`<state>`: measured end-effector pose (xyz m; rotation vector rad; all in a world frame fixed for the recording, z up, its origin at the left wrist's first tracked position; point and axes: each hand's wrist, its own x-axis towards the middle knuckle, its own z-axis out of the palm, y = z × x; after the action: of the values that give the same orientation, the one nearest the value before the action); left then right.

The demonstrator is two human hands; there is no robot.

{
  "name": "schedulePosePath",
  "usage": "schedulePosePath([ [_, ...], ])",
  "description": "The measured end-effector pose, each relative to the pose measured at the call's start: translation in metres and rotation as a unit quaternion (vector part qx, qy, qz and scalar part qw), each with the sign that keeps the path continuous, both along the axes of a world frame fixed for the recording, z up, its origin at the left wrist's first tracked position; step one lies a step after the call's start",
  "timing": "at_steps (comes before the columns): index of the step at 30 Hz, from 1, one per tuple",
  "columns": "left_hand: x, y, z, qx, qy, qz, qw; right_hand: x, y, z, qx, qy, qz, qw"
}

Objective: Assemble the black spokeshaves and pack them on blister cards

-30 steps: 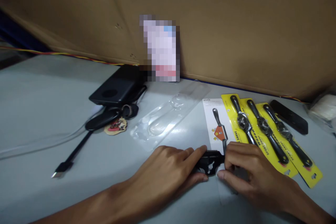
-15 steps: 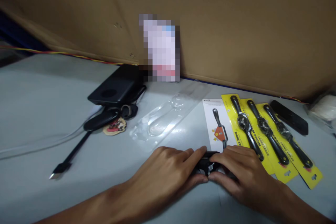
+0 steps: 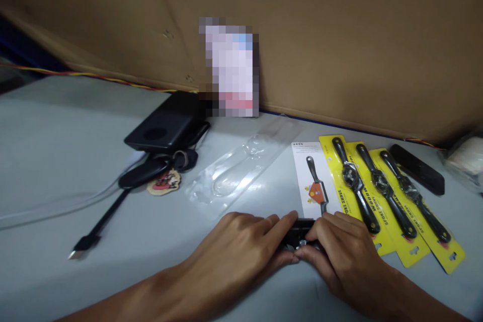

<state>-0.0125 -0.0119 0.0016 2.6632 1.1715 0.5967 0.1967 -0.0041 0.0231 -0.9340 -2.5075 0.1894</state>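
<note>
A black spokeshave (image 3: 300,230) lies between my two hands near the table's front, mostly covered by fingers. My left hand (image 3: 252,241) is closed around its left part, index finger stretched along the top. My right hand (image 3: 341,246) grips the other side, with thumb and bent fingers close to a small silvery screw (image 3: 302,243) at the middle. Just behind them lies a white printed card (image 3: 307,176) with a picture of a spokeshave. To the right, carded spokeshaves (image 3: 356,186) in clear blisters on yellow backing overlap in a row.
An empty clear plastic blister (image 3: 241,166) lies behind my left hand. Farther left are a black box-shaped device (image 3: 162,123), a dark cable with a metal plug (image 3: 90,244) and a wooden tag (image 3: 164,182). A black phone-like object (image 3: 417,168) lies right. Cardboard (image 3: 339,35) stands behind.
My right hand has shifted slightly, its fingers and thumb turning about the small screw. My left hand stays almost still on the spokeshave.
</note>
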Motion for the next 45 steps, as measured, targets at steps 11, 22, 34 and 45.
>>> schedulePosePath([
  [11,0.000,0.003,0.005,-0.108,0.039,0.003,0.993,0.002,-0.004,-0.009,-0.074,0.001,-0.047,0.996],
  [22,0.001,0.004,0.010,-0.152,-0.065,0.068,0.984,0.038,0.015,0.039,-0.083,-0.047,-0.019,0.995],
  [34,-0.001,0.003,0.017,0.008,-0.095,0.060,0.994,0.028,0.019,0.024,-0.034,-0.085,-0.087,0.992],
  [45,-0.031,0.068,0.011,0.105,0.042,0.265,0.958,0.050,0.058,0.015,-0.002,0.024,-0.218,0.976],
])
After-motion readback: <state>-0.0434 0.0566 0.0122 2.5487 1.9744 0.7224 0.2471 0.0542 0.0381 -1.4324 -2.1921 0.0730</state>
